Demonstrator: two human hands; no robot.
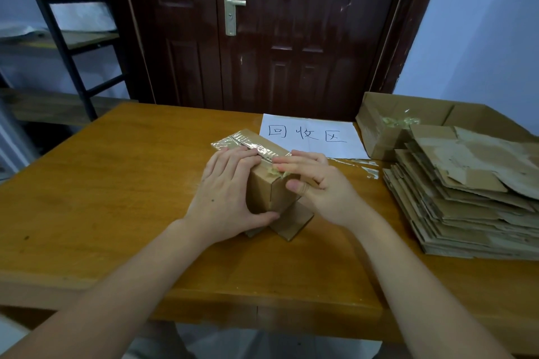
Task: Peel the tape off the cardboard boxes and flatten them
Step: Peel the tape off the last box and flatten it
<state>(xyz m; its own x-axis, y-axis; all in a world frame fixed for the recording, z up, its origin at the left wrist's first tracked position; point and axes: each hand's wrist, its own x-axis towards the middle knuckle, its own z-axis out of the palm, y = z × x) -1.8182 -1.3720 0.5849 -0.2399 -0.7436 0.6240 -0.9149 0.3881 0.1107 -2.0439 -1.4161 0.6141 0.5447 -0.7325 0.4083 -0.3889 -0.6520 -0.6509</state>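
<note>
We look down from head height at a wooden table (116,178), and we place everything else by the small cardboard box (269,183) standing near its middle; far left of the box and behind the table stands a dark metal ladder frame (62,38); directly behind the box, past the table's far edge, is a dark brown door (291,38) with a pale metal handle (232,7).

Our left hand (226,195) wraps the box's left side, fingers laid flat over the top edge and thumb curled under the near lower corner, so it grips the box rather than lying spread; across the box's top runs a strip of clear tape (248,144), wrinkled and shiny, reaching to the far-left corner; an opened flap (294,224) juts from the box's base toward us.

Our right hand (318,186) sits on the box's right side, forefinger and thumb closed together in a pinch on a crumpled end of the tape at the near top corner.

Just behind the box lies a white paper sheet (312,137) with handwritten characters; to the right of the box, well apart, rises a stack of flattened cardboard (466,198); behind that stack sits an open carton (408,119) holding balled-up tape.
</note>
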